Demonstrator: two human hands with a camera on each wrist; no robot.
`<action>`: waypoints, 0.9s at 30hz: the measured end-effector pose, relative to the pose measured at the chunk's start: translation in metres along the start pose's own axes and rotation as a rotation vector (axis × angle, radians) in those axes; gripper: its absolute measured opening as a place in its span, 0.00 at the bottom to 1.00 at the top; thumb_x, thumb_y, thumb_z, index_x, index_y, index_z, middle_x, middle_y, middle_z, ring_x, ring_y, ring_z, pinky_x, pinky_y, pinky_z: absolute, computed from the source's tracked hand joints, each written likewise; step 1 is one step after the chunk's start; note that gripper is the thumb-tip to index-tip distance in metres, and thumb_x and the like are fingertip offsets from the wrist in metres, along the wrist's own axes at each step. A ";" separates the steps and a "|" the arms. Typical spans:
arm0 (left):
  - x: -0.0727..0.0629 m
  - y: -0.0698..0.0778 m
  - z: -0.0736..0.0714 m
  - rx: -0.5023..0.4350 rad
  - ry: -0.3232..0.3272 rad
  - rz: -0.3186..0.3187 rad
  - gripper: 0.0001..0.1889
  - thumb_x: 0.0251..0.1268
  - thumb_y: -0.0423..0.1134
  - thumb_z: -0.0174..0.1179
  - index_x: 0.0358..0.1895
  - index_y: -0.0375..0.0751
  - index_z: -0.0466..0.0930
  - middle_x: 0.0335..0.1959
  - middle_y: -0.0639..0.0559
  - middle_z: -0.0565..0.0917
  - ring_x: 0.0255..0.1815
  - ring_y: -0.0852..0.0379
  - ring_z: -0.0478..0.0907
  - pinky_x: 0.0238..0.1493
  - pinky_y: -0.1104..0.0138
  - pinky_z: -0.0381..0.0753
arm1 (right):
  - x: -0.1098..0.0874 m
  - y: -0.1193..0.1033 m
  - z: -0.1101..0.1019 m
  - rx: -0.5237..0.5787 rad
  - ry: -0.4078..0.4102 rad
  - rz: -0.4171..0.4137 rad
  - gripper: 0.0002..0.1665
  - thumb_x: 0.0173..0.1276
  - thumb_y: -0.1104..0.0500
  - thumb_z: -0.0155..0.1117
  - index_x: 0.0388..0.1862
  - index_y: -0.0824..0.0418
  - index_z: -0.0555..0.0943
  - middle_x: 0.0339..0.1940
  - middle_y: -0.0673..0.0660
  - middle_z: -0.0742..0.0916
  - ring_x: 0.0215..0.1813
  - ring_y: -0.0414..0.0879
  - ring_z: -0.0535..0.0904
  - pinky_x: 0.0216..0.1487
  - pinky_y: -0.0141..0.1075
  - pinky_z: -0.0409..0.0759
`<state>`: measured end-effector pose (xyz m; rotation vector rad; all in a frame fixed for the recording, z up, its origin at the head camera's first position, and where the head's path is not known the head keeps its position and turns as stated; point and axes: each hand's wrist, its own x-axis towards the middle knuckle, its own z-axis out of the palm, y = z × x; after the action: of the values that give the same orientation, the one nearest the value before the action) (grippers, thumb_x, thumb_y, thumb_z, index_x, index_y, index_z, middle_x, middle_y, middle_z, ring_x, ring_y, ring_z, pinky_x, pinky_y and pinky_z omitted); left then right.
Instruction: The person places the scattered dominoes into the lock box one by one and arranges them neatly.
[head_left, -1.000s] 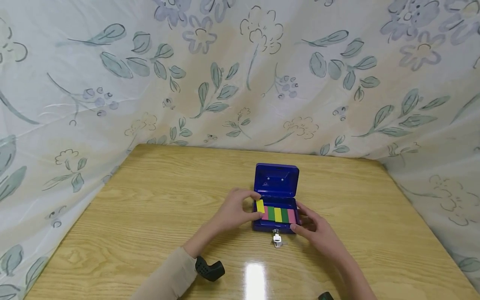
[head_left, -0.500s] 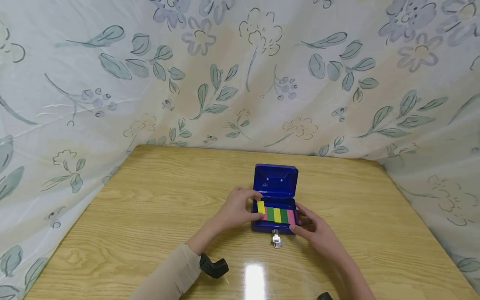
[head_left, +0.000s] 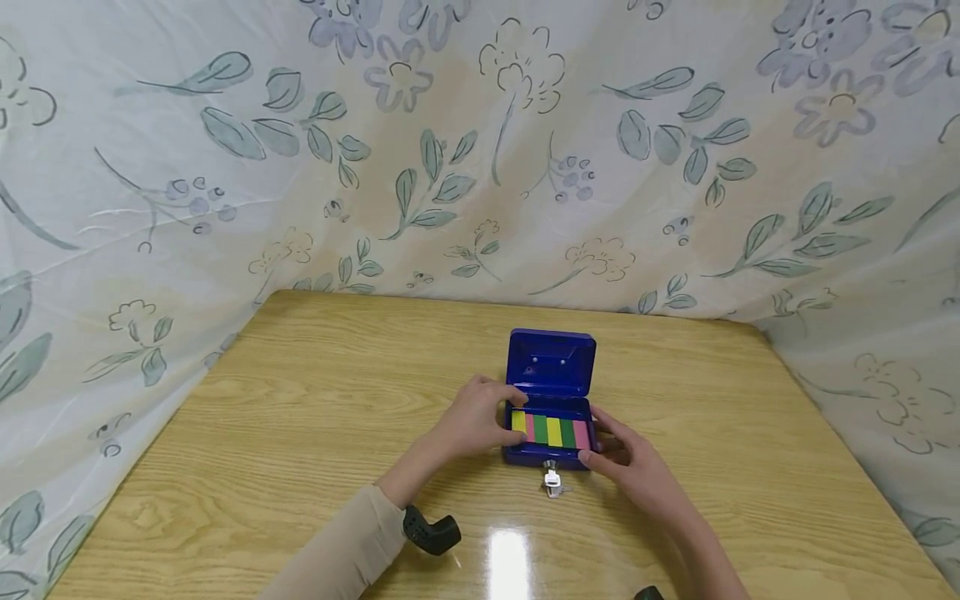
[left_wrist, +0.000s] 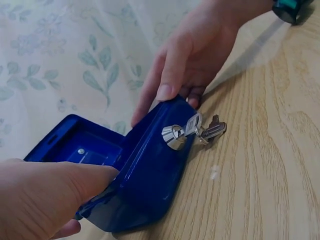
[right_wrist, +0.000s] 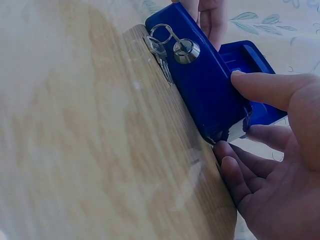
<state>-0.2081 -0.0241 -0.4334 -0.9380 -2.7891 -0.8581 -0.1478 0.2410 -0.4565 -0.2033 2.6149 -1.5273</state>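
Observation:
A blue cash box (head_left: 531, 456) stands on the table with its lid (head_left: 551, 362) raised. Inside lies a row of yellow, pink and green blocks (head_left: 554, 432). My left hand (head_left: 476, 421) reaches over the box's left side, thumb and index finger at the two ends of the leftmost yellow block (head_left: 518, 423), which sits level with the row. My right hand (head_left: 637, 467) grips the box's right side, thumb on the front rim and fingers along the side wall. Keys (left_wrist: 212, 131) hang from the front lock (left_wrist: 173, 137). The blocks are hidden in both wrist views.
The wooden table (head_left: 337, 375) extends around the box on all sides. A floral cloth (head_left: 450, 167) hangs behind and beside it. A black device (head_left: 431, 532) is at the left wrist, and part of another (head_left: 649, 592) shows near the right forearm.
The yellow block, earlier tilted and raised above the row, has gone down into line at the row's left end. My left hand stays around it; the right hand keeps its grip.

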 end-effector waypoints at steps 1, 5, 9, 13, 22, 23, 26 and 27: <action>0.000 0.000 0.000 0.002 -0.002 -0.001 0.23 0.52 0.48 0.75 0.52 0.45 0.84 0.48 0.58 0.84 0.56 0.49 0.71 0.60 0.53 0.68 | 0.000 0.000 0.000 0.001 0.000 -0.003 0.43 0.66 0.47 0.70 0.77 0.48 0.63 0.66 0.60 0.75 0.54 0.53 0.76 0.54 0.43 0.75; 0.001 0.000 0.001 0.001 -0.004 0.001 0.23 0.52 0.47 0.75 0.51 0.45 0.84 0.47 0.58 0.84 0.55 0.49 0.71 0.60 0.54 0.68 | 0.000 0.000 0.000 0.005 0.001 -0.008 0.43 0.66 0.47 0.70 0.77 0.49 0.63 0.65 0.60 0.76 0.54 0.53 0.76 0.53 0.43 0.76; 0.000 0.000 0.001 -0.018 -0.007 -0.006 0.22 0.53 0.46 0.75 0.52 0.44 0.84 0.48 0.57 0.84 0.55 0.50 0.71 0.58 0.56 0.70 | 0.000 0.000 0.000 0.004 0.002 -0.007 0.44 0.66 0.47 0.70 0.77 0.49 0.63 0.65 0.60 0.76 0.54 0.53 0.76 0.53 0.43 0.76; -0.003 -0.001 0.001 -0.033 -0.005 0.004 0.22 0.56 0.47 0.73 0.53 0.44 0.83 0.50 0.55 0.84 0.55 0.51 0.70 0.57 0.57 0.71 | 0.000 0.000 0.000 0.008 0.005 0.000 0.44 0.66 0.47 0.70 0.77 0.48 0.63 0.65 0.60 0.76 0.54 0.53 0.76 0.53 0.43 0.76; -0.020 -0.012 -0.002 -0.110 0.059 0.098 0.20 0.64 0.45 0.68 0.56 0.40 0.80 0.55 0.51 0.82 0.60 0.51 0.71 0.65 0.53 0.65 | -0.001 -0.002 0.002 -0.004 0.014 0.014 0.43 0.66 0.48 0.70 0.77 0.48 0.63 0.65 0.59 0.76 0.55 0.53 0.75 0.55 0.43 0.75; -0.023 -0.014 -0.003 -0.123 0.067 0.096 0.19 0.64 0.44 0.67 0.56 0.41 0.80 0.55 0.51 0.82 0.60 0.51 0.70 0.63 0.54 0.67 | -0.001 -0.002 0.002 -0.007 0.015 0.016 0.43 0.66 0.47 0.70 0.77 0.48 0.63 0.65 0.59 0.76 0.55 0.53 0.75 0.55 0.44 0.75; -0.032 -0.018 -0.007 -0.148 0.094 0.079 0.17 0.67 0.43 0.65 0.55 0.40 0.81 0.55 0.51 0.82 0.61 0.50 0.69 0.61 0.54 0.69 | -0.001 -0.002 0.002 -0.017 0.018 0.021 0.43 0.66 0.47 0.70 0.77 0.48 0.63 0.65 0.59 0.76 0.55 0.53 0.75 0.55 0.45 0.75; -0.035 -0.019 -0.009 -0.152 0.104 0.071 0.17 0.67 0.42 0.64 0.55 0.39 0.81 0.54 0.51 0.82 0.61 0.50 0.69 0.62 0.53 0.69 | 0.000 -0.003 0.002 -0.020 0.018 0.021 0.43 0.66 0.47 0.70 0.77 0.48 0.63 0.66 0.59 0.75 0.56 0.53 0.75 0.56 0.45 0.75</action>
<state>-0.1917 -0.0604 -0.4435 -0.9769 -2.6170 -1.0871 -0.1468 0.2377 -0.4553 -0.1642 2.6382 -1.5040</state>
